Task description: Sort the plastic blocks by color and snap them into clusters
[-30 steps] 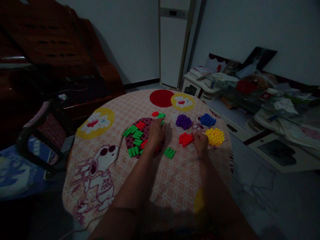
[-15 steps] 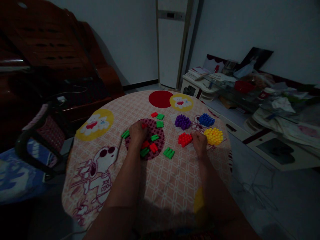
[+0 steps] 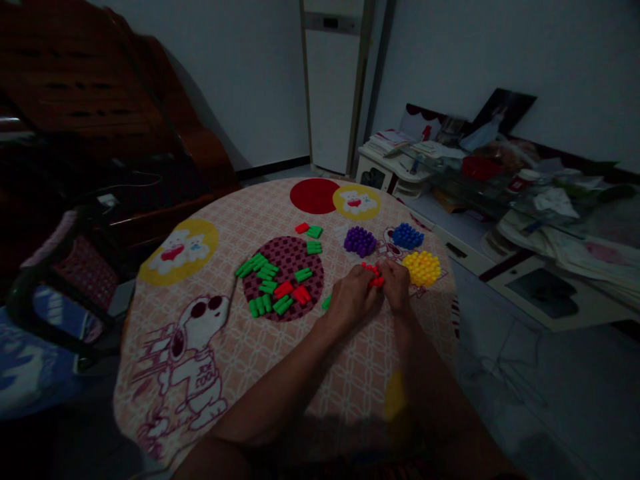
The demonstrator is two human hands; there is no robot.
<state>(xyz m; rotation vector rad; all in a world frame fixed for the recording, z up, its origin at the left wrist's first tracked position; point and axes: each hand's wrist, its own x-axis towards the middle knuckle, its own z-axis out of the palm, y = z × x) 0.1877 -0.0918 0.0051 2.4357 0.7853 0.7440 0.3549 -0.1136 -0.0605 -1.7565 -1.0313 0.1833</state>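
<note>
Both hands meet at a red cluster of plastic building blocks (image 3: 374,275) on the right half of the table. My left hand (image 3: 351,291) closes on its left side, and my right hand (image 3: 395,283) grips its right side. Fingers cover much of the cluster. Beyond it sits a purple block cluster (image 3: 360,241). A yellow cluster (image 3: 421,268) lies just right of my right hand, with a blue cluster (image 3: 407,235) behind. Loose green blocks (image 3: 260,305) and red blocks (image 3: 284,289) are scattered to the left; one green block (image 3: 327,303) is partly hidden by my left hand.
A patterned cloth covers the round table (image 3: 280,373). To the left stands a chair (image 3: 70,287), with a wooden bench (image 3: 165,153) behind it. A cluttered glass-topped cabinet (image 3: 450,173) runs along the right wall. A tall white unit (image 3: 333,93) stands in the corner.
My left hand has moved right from the loose blocks to the red cluster, carrying a red piece there. My right hand still holds the cluster. The view has shifted slightly.
</note>
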